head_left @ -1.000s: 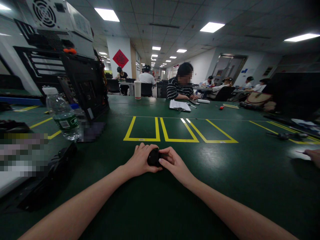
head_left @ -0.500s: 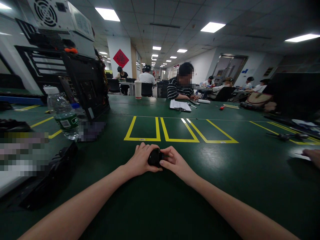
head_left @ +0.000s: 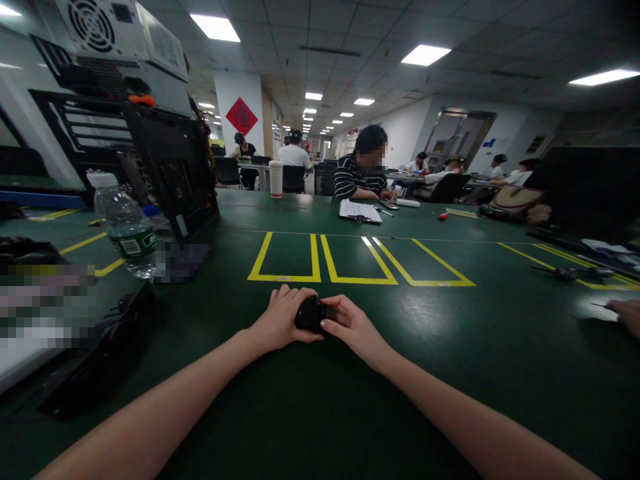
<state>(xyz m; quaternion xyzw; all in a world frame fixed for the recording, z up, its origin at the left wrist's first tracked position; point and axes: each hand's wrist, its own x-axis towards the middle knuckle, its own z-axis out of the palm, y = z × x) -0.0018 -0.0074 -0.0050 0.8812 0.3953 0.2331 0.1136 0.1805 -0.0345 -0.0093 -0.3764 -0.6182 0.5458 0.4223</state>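
Just in front of me on the green table [head_left: 430,373], a small black rounded object [head_left: 307,316] sits between my two hands; its exact kind cannot be made out. My left hand [head_left: 281,321] wraps around its left side, thumb along the near edge and fingers over the far edge. From the right, my right hand [head_left: 356,331] pinches the object's right end between thumb and fingertips. Part of that end is hidden behind the fingers.
Yellow tape outlines [head_left: 357,281] mark the tabletop beyond my hands. On the left stand a water bottle [head_left: 131,233] and black computer parts [head_left: 177,177]. A clipboard [head_left: 360,211] lies before a person in stripes. Another person's hand [head_left: 627,313] reaches in at right.
My right hand and the object's right end have shifted very slightly. Both hands keep their hold on the black object.
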